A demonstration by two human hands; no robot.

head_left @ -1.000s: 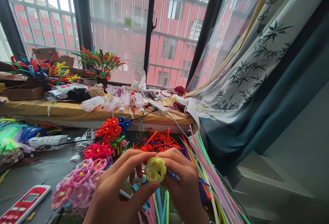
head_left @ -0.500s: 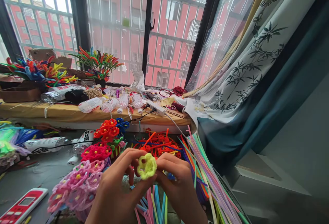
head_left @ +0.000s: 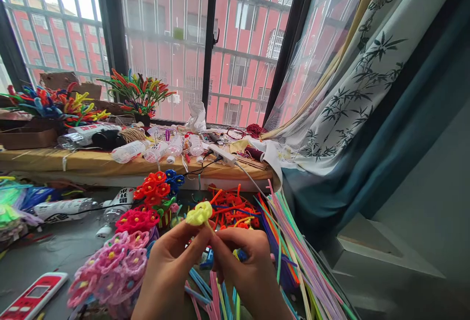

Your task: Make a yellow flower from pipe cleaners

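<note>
A yellow pipe-cleaner flower (head_left: 199, 213) is held up in front of me, its head tilted sideways above my fingertips. My left hand (head_left: 172, 261) pinches it just under the petals. Thumb and fingers of my right hand (head_left: 244, 256) are closed at the flower's base, close against the left thumb; a short bit of stem shows between them. Beneath my hands lie loose blue, pink and green pipe cleaners (head_left: 211, 293). To the left stand finished pink flowers (head_left: 110, 271), with magenta flowers (head_left: 137, 219) and red flowers (head_left: 152, 186) behind them.
A heap of red pipe cleaners (head_left: 235, 209) lies beyond my hands. Long pastel pipe cleaners (head_left: 297, 241) slant along the right. Plastic bottles (head_left: 119, 207) and a red-and-white device (head_left: 35, 295) lie on the left. The cluttered windowsill (head_left: 91, 158) runs behind, beside a curtain (head_left: 330, 114).
The yellow flower has turned from facing me to tilting away and has risen slightly to the left. My fingers have moved from its petals to its base.
</note>
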